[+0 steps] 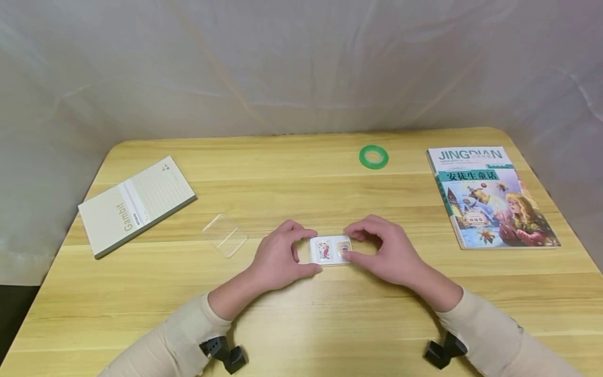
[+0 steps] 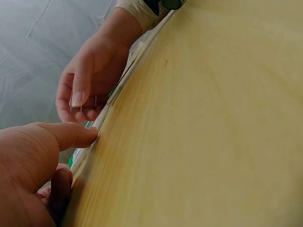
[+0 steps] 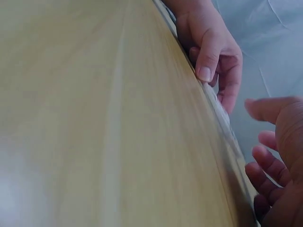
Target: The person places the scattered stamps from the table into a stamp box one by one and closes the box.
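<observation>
A small white flat case with two stamp-like pictures lies near the middle of the table. My left hand holds its left end, thumb at the near edge and index finger at the far corner. The left picture is colourful; the right picture is gold with a dark round mark. Over the case's right end, my right hand has its thumb and fingers spread apart. Its thumb overlaps the right picture in the head view, while the right wrist view shows that thumb raised above the tabletop.
Left of the hands lies a clear plastic rectangle. A beige notebook sits farther left, and an illustrated book is at the right. A green tape roll lies toward the back of the wooden table.
</observation>
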A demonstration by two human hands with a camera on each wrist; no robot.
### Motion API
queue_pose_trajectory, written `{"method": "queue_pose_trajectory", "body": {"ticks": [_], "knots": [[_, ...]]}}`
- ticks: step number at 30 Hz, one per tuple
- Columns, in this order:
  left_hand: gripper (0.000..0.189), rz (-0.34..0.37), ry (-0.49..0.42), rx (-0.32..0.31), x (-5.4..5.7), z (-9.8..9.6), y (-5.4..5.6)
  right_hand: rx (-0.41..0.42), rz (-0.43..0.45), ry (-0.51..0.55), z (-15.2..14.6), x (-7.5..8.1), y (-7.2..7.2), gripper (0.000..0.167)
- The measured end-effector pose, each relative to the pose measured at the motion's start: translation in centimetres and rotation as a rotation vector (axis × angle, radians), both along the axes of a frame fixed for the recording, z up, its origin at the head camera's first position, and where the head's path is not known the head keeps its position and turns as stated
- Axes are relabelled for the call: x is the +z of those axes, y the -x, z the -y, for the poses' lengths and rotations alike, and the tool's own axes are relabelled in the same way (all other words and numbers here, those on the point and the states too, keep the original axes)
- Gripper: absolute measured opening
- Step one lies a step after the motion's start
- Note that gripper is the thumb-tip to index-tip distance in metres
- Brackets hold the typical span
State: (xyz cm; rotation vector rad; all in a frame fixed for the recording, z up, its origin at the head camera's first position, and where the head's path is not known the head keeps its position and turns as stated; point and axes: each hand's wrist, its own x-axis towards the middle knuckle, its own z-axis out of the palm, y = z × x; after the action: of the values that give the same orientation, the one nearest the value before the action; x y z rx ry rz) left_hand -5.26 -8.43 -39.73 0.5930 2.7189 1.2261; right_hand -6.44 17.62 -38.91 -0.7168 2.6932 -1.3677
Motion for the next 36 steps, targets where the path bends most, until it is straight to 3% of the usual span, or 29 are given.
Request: {"method": "queue_pose_trajectory", "body": {"ticks": [5, 8, 19, 23, 27, 30, 36], "knots": [[0.064, 0.005, -0.004, 0.002, -0.1, 0.0, 0.0, 0.088, -0.005, -0.074, -1.2, -0.3, 0.2, 0.069], [0.064, 0.0, -0.005, 0.0, 0.0, 0.0, 0.0, 0.112, -0.009, -0.141, -1.6, -0.4, 0.3, 0.077], [0.064, 0.015, -0.018, -0.016, 0.2, 0.2, 0.1, 0.113, -0.056, -0.205, -1.3, -0.7, 0.4, 0.064], [0.065, 0.046, -0.068, -0.049, 0.7, 0.8, -0.1, 0.104, -0.062, -0.21, -1.2, -0.8, 0.5, 0.061], [0.07, 0.043, -0.14, -0.087, 2.0, 2.7, -0.4, 0.094, -0.066, -0.21, -1.2, -1.0, 0.5, 0.06], [0.072, -0.013, -0.164, -0.095, 2.8, 5.0, -0.4, 0.09, -0.069, -0.209, -1.3, -1.0, 0.5, 0.06], [0.071, -0.13, -0.107, -0.033, 3.0, 10.7, 0.2, 0.083, -0.061, -0.213, -1.2, -1.0, 0.4, 0.061]]}}
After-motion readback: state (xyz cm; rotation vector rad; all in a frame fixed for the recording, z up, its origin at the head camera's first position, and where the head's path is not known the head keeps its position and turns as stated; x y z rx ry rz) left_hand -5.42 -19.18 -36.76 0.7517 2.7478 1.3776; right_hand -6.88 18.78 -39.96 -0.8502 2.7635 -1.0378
